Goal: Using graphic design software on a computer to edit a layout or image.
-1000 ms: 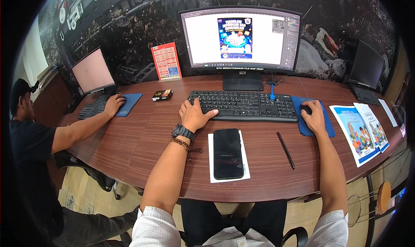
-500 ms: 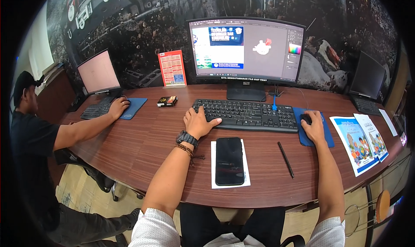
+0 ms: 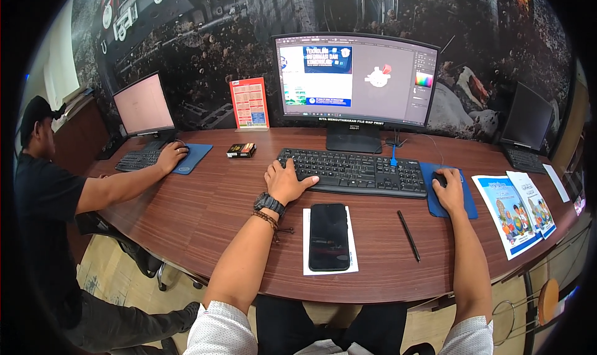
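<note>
My left hand (image 3: 287, 182) rests at the left end of a black keyboard (image 3: 354, 171), fingers spread over its keys and thumb stretched along the front edge. On a blue mouse pad (image 3: 463, 207) at the right, my right hand (image 3: 450, 193) is wrapped over a black computer mouse (image 3: 439, 179), which it mostly covers. Behind the keyboard stands a wide monitor (image 3: 385, 109) showing a blue-and-white layout beside a grey canvas with a small white and red drawing. Between my forearms a dark-screened smartphone (image 3: 329, 237) lies on white paper (image 3: 306, 255). A black pen (image 3: 408, 235) lies to its right.
Printed booklets (image 3: 511, 218) lie at the desk's right, before another keyboard and dark monitor (image 3: 527, 120). A small box (image 3: 241, 150) and a red-framed calendar card (image 3: 249, 104) stand left of the monitor. Far left, a person (image 3: 46, 187) holds a mouse at another screen.
The whole scene sits slightly lower in the picture, as the view has tilted up a little. Both my hands keep their places on the keyboard and the mouse.
</note>
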The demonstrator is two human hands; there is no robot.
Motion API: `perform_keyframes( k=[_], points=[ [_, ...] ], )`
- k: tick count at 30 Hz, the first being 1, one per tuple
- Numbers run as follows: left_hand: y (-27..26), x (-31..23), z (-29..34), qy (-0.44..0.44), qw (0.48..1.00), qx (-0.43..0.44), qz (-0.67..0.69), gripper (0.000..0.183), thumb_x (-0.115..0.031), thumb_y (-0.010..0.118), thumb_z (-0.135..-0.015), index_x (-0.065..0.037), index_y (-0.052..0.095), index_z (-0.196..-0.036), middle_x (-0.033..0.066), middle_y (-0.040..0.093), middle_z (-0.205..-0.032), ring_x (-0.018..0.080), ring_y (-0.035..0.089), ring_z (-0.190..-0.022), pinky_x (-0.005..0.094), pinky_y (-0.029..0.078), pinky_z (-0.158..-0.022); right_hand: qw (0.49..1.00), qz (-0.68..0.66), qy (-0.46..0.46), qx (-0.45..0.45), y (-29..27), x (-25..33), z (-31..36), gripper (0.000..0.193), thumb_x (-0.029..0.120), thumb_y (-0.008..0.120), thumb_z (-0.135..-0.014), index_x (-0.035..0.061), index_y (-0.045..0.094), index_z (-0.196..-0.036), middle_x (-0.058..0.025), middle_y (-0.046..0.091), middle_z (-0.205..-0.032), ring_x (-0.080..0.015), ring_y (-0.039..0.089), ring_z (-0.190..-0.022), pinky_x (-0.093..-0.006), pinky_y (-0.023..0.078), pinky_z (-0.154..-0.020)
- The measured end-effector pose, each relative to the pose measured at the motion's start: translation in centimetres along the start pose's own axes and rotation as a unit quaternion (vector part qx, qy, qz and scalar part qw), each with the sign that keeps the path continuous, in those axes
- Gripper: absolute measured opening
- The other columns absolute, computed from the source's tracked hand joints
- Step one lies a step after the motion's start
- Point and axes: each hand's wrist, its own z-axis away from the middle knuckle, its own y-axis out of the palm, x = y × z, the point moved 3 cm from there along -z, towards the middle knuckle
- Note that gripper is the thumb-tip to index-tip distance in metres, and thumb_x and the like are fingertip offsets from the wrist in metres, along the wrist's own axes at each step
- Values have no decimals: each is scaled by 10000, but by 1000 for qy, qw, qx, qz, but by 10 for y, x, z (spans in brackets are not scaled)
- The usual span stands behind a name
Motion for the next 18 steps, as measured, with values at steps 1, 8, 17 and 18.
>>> perform_keyframes(
  k=[1, 8, 17, 18],
  points=[
    [0, 0, 0, 0, 1000, 1, -1, 1021, -725, 682, -734, 38, 475, -1381, 333, 427, -1325, 472, 377, -1266, 556, 271, -1074, 1000, 0, 0, 0, 0, 0, 0, 307, 182, 677, -809, 59, 657, -1089, -158, 556, -1168, -364, 572, -1098, -430, 471, -937],
    [-2, -7, 3, 23, 999, -33, -11, 888, -652, 696, -773, 40, 551, -1309, 307, 451, -1302, 453, 393, -1248, 553, 272, -1068, 1000, 10, -2, -1, -1, 1, 0, 313, 192, 678, -804, 59, 656, -1087, -168, 553, -1167, -377, 578, -1082, -443, 478, -922],
    [-10, -13, 3, 48, 996, -74, 24, 453, -361, 729, -838, 33, 689, -1059, 261, 547, -1188, 411, 507, -1141, 514, 446, -942, 1000, 21, 16, 9, -3, 6, 2, 336, 207, 674, -804, 79, 647, -1114, -145, 554, -1178, -360, 578, -1096, -436, 478, -925],
    [-10, -13, 3, 38, 997, -62, 13, 452, -361, 724, -839, 20, 687, -1079, 250, 548, -1193, 409, 510, -1133, 498, 449, -950, 1000, 19, 17, 9, -3, 5, 2, 334, 206, 674, -803, 80, 647, -1112, -144, 554, -1177, -361, 577, -1096, -436, 478, -924]
  ],
)
